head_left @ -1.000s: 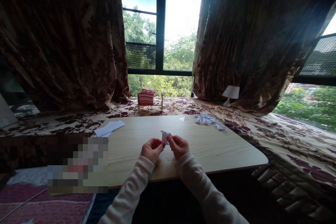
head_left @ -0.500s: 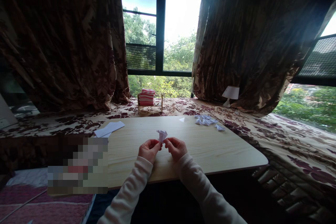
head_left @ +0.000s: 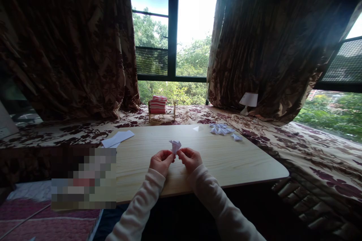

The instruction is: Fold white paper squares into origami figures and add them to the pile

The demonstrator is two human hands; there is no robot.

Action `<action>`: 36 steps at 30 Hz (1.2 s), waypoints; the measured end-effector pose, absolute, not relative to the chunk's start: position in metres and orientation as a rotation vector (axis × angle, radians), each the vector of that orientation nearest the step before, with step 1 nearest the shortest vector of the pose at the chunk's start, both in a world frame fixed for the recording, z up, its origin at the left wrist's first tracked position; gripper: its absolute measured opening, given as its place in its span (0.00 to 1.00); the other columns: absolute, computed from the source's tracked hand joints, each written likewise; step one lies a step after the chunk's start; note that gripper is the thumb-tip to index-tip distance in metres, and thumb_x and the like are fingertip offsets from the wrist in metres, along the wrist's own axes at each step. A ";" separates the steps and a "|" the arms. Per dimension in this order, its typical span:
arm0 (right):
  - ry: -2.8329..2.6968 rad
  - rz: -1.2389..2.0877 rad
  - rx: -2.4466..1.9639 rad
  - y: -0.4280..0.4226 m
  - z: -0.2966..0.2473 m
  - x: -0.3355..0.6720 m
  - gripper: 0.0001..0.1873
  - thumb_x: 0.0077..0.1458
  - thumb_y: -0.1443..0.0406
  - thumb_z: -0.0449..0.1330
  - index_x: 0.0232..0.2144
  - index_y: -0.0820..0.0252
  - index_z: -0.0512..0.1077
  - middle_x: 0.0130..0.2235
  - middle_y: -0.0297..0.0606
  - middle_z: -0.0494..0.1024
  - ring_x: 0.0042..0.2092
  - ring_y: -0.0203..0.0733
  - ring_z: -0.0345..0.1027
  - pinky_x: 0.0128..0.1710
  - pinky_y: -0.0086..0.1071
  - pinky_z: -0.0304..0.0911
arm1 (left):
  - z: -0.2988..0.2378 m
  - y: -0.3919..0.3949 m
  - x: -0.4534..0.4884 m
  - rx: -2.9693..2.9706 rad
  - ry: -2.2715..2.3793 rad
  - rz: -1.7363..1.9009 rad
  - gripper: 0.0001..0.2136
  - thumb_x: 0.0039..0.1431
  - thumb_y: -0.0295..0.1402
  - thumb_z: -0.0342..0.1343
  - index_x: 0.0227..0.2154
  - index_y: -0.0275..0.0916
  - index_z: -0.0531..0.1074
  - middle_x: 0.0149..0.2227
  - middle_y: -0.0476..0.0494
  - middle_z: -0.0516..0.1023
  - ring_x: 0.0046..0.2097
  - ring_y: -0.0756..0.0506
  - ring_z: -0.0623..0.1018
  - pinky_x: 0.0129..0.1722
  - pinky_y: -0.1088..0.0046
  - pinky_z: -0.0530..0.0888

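Note:
A small folded white paper piece [head_left: 175, 146] with pointed corners stands up between my two hands, above the table [head_left: 226, 165]. My left hand [head_left: 161, 160] pinches its lower left side between thumb and fingers. On the lower right, my right hand [head_left: 190, 159] grips it the same way, with the fingertips of both hands close together. The paper's bottom part is hidden by the fingers. Farther back on the right lies a cluster of folded paper pieces [head_left: 220, 129], with one separate piece [head_left: 236, 137] beside it.
White paper sheets [head_left: 118, 138] lie at the table's left back edge. A small white paper triangle [head_left: 196, 128] rests near the far edge. Beyond stand a rack with striped folded cloths [head_left: 157, 104] and a white lamp [head_left: 249, 99]. A blurred patch covers the left front.
The folded paper has shifted very slightly right and tilted a little between my fingers. Both hands keep their pinch almost in the same place.

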State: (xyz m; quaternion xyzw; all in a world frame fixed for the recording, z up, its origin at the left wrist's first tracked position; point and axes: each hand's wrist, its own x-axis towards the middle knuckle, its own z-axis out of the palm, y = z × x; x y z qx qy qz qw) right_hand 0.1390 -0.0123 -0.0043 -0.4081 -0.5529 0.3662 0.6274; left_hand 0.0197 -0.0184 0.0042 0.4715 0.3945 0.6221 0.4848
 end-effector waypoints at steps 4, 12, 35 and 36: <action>-1.270 0.898 -0.918 -0.015 0.000 0.138 0.11 0.39 0.59 0.61 0.18 0.62 0.69 0.17 0.31 0.68 0.19 0.30 0.57 0.17 0.24 0.53 | 0.003 -0.019 0.022 1.153 0.950 1.533 0.07 0.34 0.31 0.62 0.19 0.35 0.70 0.16 0.50 0.73 0.20 0.53 0.71 0.23 0.79 0.68; -1.315 0.899 -0.874 -0.015 -0.002 0.137 0.11 0.40 0.60 0.60 0.16 0.62 0.68 0.16 0.30 0.69 0.18 0.31 0.58 0.17 0.25 0.53 | 0.003 -0.020 0.021 1.177 0.916 1.509 0.07 0.35 0.30 0.62 0.19 0.35 0.70 0.16 0.51 0.73 0.21 0.53 0.72 0.24 0.79 0.69; -1.310 0.559 -0.982 -0.013 -0.007 0.142 0.11 0.45 0.61 0.56 0.19 0.64 0.69 0.18 0.33 0.67 0.22 0.33 0.58 0.21 0.27 0.55 | 0.004 -0.020 0.020 1.239 0.922 1.417 0.05 0.34 0.27 0.60 0.18 0.35 0.70 0.16 0.51 0.72 0.20 0.53 0.71 0.23 0.79 0.68; -1.300 0.559 -0.984 -0.013 -0.006 0.142 0.11 0.45 0.61 0.56 0.19 0.64 0.69 0.19 0.33 0.68 0.22 0.33 0.58 0.22 0.27 0.56 | 0.003 -0.020 0.020 1.241 0.928 1.419 0.05 0.34 0.27 0.60 0.18 0.35 0.70 0.15 0.51 0.72 0.20 0.52 0.71 0.23 0.79 0.68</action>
